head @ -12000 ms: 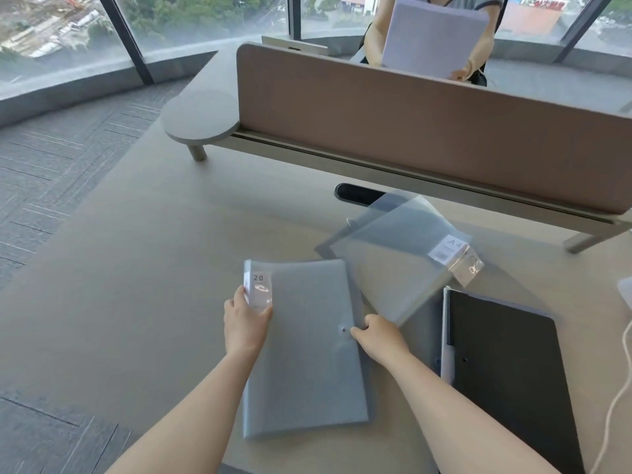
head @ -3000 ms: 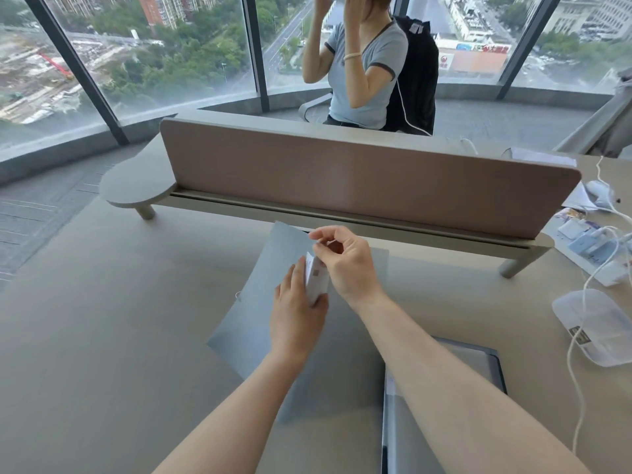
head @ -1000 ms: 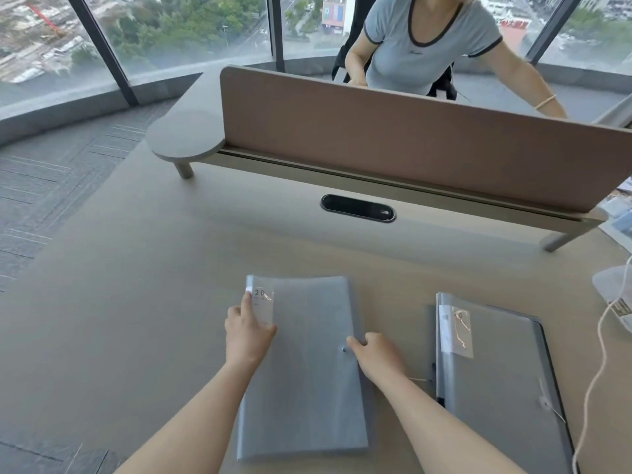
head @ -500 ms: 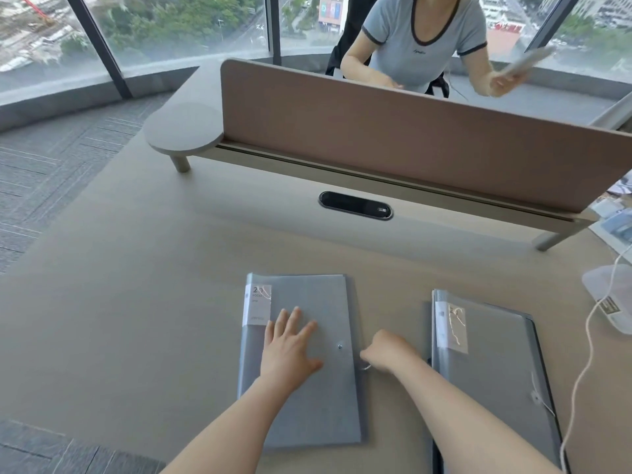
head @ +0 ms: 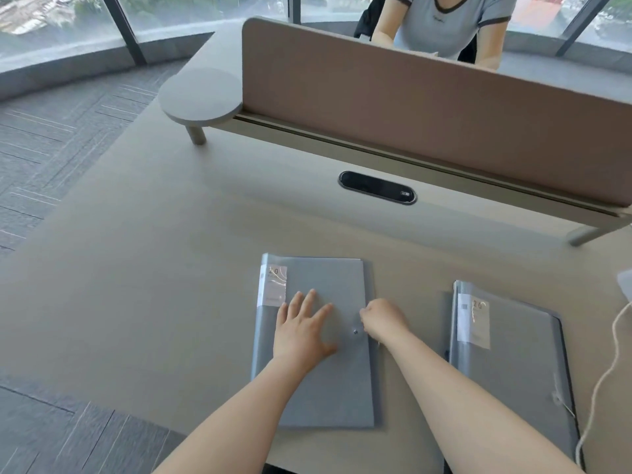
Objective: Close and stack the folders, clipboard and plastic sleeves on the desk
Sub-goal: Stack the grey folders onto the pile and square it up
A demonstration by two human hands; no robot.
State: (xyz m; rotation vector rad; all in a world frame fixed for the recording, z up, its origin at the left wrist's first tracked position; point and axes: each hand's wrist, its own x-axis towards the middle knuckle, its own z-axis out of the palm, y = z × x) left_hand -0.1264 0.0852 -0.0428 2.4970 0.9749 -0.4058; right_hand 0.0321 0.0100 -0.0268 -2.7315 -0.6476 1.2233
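Note:
A grey translucent folder [head: 328, 384] with a white "20" label lies closed on the desk in front of me. My left hand [head: 302, 328] rests flat on its cover, fingers spread. My right hand [head: 383, 319] is curled at the folder's right edge, fingertips beside the small button clasp [head: 355, 332]; what they pinch is hidden. To the right a second grey folder [head: 506, 364] with its own "20" label lies on top of a dark clipboard-like board whose edge [head: 564, 350] shows at the right.
A brown divider panel [head: 427, 111] crosses the beige desk [head: 154, 268] at the back, with a black cable slot [head: 378, 187] below it. A white cable [head: 605, 371] runs along the right edge. A person sits behind the divider. The desk's front edge is near my forearms.
My left hand has stayed flat on the folder cover. My right hand has shifted slightly up along the folder's right edge by the clasp. The camera has tilted a little.

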